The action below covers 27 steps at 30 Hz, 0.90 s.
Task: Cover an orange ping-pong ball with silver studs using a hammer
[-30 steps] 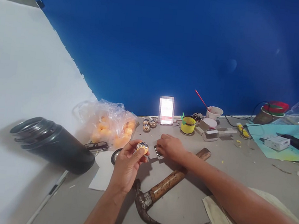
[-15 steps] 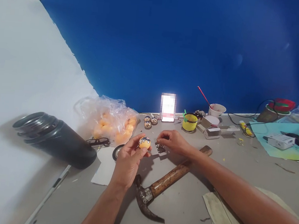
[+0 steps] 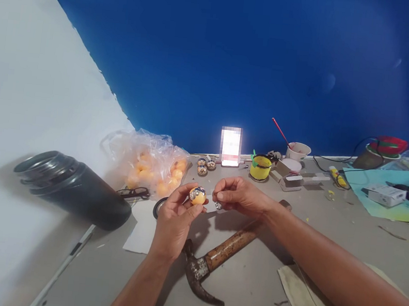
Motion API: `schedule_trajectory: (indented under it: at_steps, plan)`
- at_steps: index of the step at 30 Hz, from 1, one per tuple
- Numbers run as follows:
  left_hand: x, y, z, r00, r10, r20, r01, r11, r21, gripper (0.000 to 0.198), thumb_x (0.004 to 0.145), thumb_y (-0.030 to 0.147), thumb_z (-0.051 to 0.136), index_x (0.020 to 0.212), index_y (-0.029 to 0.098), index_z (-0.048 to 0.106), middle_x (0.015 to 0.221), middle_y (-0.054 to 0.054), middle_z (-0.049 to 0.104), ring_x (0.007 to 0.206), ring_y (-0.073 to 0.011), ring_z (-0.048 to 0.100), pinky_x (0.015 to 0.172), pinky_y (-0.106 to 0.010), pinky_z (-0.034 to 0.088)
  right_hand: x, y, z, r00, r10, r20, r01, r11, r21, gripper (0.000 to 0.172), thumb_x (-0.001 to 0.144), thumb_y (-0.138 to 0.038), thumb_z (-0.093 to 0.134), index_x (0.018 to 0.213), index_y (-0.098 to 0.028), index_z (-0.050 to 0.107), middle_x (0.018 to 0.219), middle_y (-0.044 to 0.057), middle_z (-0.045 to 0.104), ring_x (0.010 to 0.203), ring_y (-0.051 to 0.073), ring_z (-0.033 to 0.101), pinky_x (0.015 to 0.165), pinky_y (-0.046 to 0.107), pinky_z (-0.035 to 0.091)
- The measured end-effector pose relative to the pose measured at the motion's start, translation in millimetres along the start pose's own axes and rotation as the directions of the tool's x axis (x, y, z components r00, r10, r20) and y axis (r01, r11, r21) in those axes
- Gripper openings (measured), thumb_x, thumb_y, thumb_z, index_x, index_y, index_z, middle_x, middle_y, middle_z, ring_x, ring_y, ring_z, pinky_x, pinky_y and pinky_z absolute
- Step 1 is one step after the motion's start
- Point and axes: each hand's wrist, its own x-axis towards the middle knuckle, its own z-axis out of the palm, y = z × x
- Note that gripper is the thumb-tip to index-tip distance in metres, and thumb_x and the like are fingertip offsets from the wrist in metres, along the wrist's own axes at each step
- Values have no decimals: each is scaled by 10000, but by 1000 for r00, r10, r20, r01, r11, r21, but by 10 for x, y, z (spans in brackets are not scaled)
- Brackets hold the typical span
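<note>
Nearby, a bag [image 3: 145, 164] holds orange balls [image 3: 173, 174]; left hand [image 3: 173, 220] grips a ball [image 3: 197, 195], right hand [image 3: 238, 195] pinches a piece [image 3: 218, 205].

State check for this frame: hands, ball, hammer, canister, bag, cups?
Left hand, shut on orange ball with shiny tiles, held up.
Right hand, pinching small shiny piece.
Rusty claw hammer with wooden handle, lying flat, in neither hand.
Black cylindrical canister, lying on its side.
Clear plastic bag of orange balls, slumped.
Yellow cup, upright.
White cup, upright, red stick inside.
</note>
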Motion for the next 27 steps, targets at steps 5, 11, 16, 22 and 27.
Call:
schedule_trajectory:
  at_steps: [5, 11, 16, 22, 27]
  plan:
    - [-51, 17, 27, 997, 71, 3, -71, 990, 119, 373, 722, 215, 863, 1060, 210, 705, 1019, -34, 730, 856, -165, 713, 859, -313, 584, -66, -2, 160, 998, -48, 33, 47, 998, 35, 308, 645, -331, 932, 803, -156, 734, 759, 33, 746, 560, 77, 539, 493, 205, 341]
    - [-134, 39, 103, 975, 216, -45, -191, 932, 309, 384, 742, 217, 851, 1100, 222, 713, 1039, -60, 730, 912, -199, 705, 851, -304, 576, -81, -14, 235, 996, -45, -80, 43, 999, -25, 321, 602, -371, 945, 756, -164, 754, 689, 8, 711, 538, 78, 504, 498, 221, 351]
    - [-123, -10, 49, 933, 359, 19, -328, 829, 453, 331, 776, 212, 815, 1101, 263, 774, 1155, -75, 680, 1036, -235, 666, 908, -319, 556, -76, -2, 252, 995, -38, -89, 34, 998, -47, 330, 581, -368, 951, 743, -165, 747, 662, 3, 694, 532, 75, 475, 499, 223, 331]
    - [-116, -7, 44, 911, 410, 41, -373, 778, 506, 333, 780, 175, 801, 1095, 285, 793, 1122, -71, 684, 1035, -239, 649, 876, -319, 559, -77, 20, 253, 996, -25, -86, 24, 1000, -15, 355, 573, -382, 956, 711, -163, 713, 646, -5, 675, 521, 71, 440, 491, 223, 288]
    - [-131, 17, 72, 913, 409, 12, -362, 793, 489, 345, 739, 168, 836, 1062, 288, 810, 1091, -61, 693, 997, -226, 658, 863, -309, 558, -72, 47, 252, 998, -9, -62, 11, 1000, 23, 389, 572, -416, 957, 723, -162, 704, 666, 1, 689, 507, 71, 432, 487, 229, 267]
